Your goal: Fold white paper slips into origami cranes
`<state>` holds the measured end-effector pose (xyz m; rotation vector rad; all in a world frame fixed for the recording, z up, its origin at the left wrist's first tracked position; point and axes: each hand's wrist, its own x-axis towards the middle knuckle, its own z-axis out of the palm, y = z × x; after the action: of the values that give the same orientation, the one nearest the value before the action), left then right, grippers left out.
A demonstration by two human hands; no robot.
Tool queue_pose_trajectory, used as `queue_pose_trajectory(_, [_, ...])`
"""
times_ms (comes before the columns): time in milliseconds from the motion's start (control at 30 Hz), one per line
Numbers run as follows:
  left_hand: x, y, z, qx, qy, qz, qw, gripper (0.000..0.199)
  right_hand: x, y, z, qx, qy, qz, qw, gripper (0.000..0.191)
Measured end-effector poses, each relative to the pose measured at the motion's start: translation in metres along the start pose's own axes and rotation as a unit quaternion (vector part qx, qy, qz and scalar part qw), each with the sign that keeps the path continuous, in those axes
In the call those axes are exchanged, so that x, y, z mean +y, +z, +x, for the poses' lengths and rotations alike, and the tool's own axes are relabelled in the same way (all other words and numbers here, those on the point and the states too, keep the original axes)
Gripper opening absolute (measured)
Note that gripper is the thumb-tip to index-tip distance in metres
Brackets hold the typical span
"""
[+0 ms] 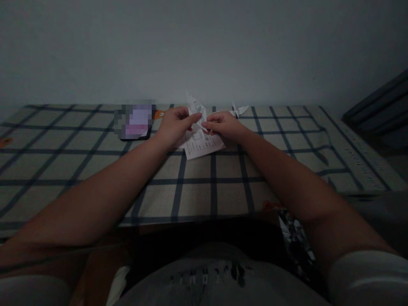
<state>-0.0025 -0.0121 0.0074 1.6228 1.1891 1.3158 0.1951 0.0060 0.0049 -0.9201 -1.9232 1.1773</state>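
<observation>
Both hands meet over the far middle of the table around a folded piece of printed paper (196, 107). My left hand (175, 123) pinches its left side between thumb and fingers, while my right hand (223, 125) grips its lower right edge. A pointed flap of the paper stands up between them. Below the hands lies a printed sheet (204, 144), partly covered by them; whether it joins the folded piece I cannot tell. Just behind my right hand rests a white folded paper shape (240, 111) with pointed ends.
A phone (138, 121) with a lit, blurred screen is on the left, by a small orange item (158, 114). The checked tablecloth (197, 195) reaches back to a plain wall (204, 51). A dark ridged object (382, 114) stands at the far right.
</observation>
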Motion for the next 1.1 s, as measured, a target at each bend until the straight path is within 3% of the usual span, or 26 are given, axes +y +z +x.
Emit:
queue_pose_trajectory(300, [-0.0037,-0.0001,0.0009,0.006,0.004,-0.004,1.000,0.026,-0.0018,-0.0004,-0.0005,0.003,0.010,0.011,1.000,0.017])
queue_pose_trajectory(500, [0.0011,0.0013,-0.0022,0.010,-0.009,-0.025,1.000,0.027,-0.0036,0.0020,-0.0014,0.022,-0.013,-0.038,0.999,0.023])
queue_pose_trajectory(800, [-0.0063,0.0023,-0.0004,-0.044,-0.049,-0.084,0.994,0.022,-0.0001,-0.0006,0.0012,0.057,-0.036,-0.038,0.997,0.024])
queue_pose_trajectory(1100, [-0.0048,0.0007,0.0009,-0.004,0.006,-0.040,0.999,0.027,-0.0010,0.0020,0.0016,0.040,0.022,0.036,0.998,0.020])
